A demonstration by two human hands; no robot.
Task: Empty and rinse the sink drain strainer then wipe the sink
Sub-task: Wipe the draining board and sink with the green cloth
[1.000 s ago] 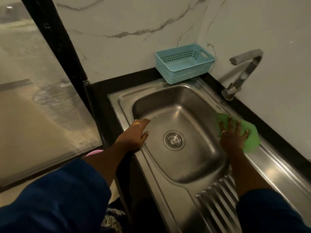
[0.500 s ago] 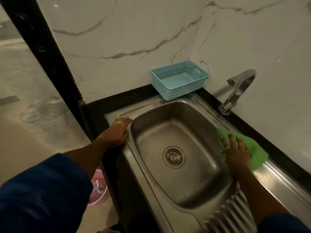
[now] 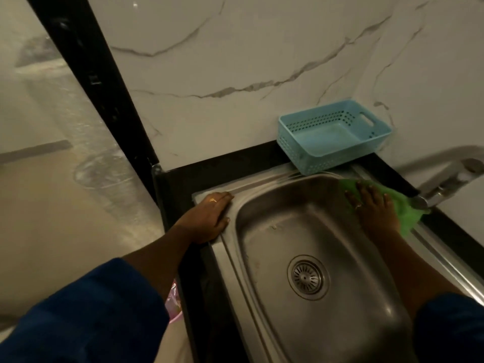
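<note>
The steel sink (image 3: 275, 305) fills the lower right. Its round drain strainer (image 3: 307, 276) sits in the basin floor. My right hand (image 3: 374, 205) presses flat on a green cloth (image 3: 403, 210) at the basin's far right corner, on the rim just below the tap. My left hand (image 3: 207, 218) lies flat, fingers together, on the sink's far left rim corner and holds nothing. A small pale speck lies on the basin floor near the far wall.
An empty light-blue plastic basket (image 3: 332, 134) stands on the black counter at the back, against the marble wall. A chrome tap (image 3: 445, 182) reaches in from the right. A pink bin (image 3: 174, 305) shows on the floor left of the counter.
My right hand has slid the green cloth along the right rim toward the far corner by the basket. My left hand has shifted up the left rim to the far corner. The view panned left.
</note>
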